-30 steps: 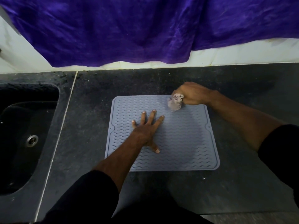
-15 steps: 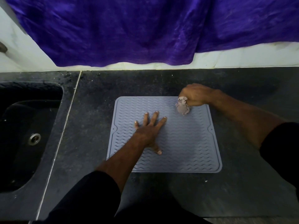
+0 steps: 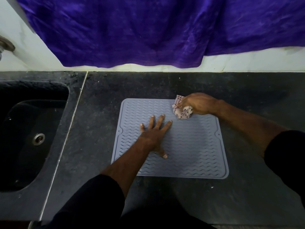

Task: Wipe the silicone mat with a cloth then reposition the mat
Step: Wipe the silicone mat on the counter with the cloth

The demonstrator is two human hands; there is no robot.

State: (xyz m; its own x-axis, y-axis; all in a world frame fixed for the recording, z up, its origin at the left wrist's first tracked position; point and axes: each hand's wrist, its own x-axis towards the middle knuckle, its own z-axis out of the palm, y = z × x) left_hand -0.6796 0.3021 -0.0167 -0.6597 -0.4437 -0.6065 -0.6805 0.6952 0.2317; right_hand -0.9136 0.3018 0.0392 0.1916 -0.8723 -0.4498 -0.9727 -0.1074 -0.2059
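Grip: right hand is closed around a bunched checked cloth, fingers curled over it, the wad pushed down onto the mat.
Cloth: pale with a dark check, crumpled; most of it sticks out from the thumb side of the fist, some under the curled fingers.
Mat under the grip: grey silicone mat with wavy ridges lies flat on the counter; the fist and cloth sit at its far right corner, right on the far edge.
Left hand: nearer the person than the grip and a little to its left, palm down, fingers spread flat on the mat's middle, thumb pointing back toward the body; it holds nothing, only presses.
Gap: spread fingertips and the cloth are near each other but apart.
Counter: dark speckled stone, showing all round the mat, widest on the side near the person.
Sink: well to the left of both hands, black basin with a metal drain, beyond a pale seam in the counter.
Beyond the grip: purple fabric hangs over the white wall, its hem above the counter's back edge.
Sleeves: black on both arms.
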